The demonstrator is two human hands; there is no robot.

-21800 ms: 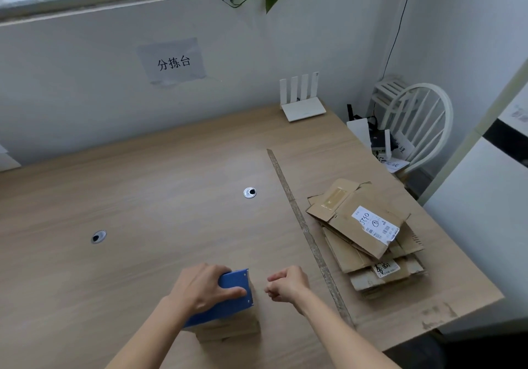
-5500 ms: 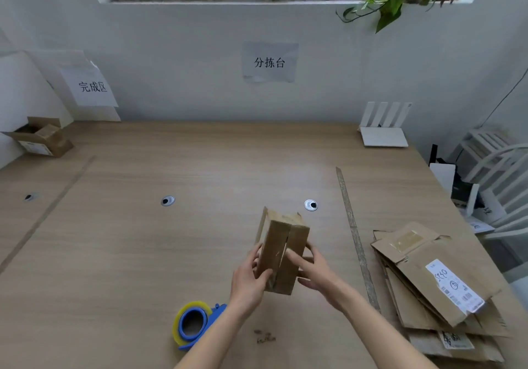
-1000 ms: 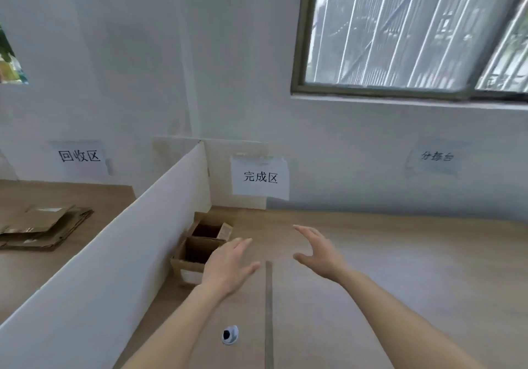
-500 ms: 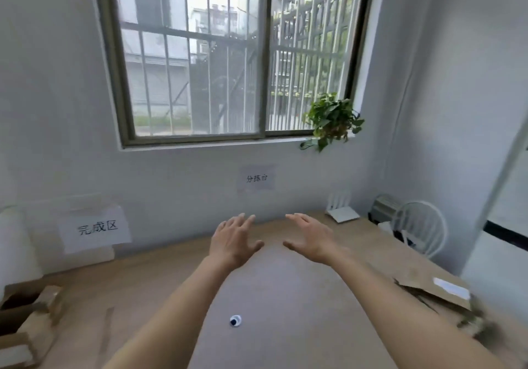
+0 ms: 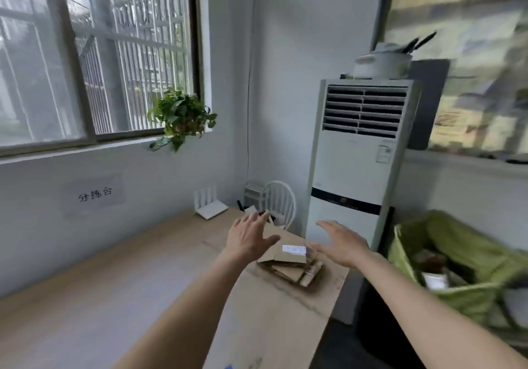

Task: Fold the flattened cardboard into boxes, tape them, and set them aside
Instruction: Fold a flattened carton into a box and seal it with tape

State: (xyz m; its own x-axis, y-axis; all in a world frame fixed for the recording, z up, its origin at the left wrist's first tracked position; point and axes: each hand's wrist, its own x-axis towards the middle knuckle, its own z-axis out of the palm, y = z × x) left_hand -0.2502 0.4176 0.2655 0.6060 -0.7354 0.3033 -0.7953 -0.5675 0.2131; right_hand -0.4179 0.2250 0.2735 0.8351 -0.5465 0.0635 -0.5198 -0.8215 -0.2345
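Both arms reach out over a wooden worktop, left hand and right hand empty with fingers spread, above a stack of flattened cardboard; a white air conditioner stands at 1 o'clock, a potted plant at 11 o'clock

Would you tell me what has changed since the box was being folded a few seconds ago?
The left hand and right hand let go of the box and now reach, open and empty, toward the flat cardboard stack. The stack stays on the table.
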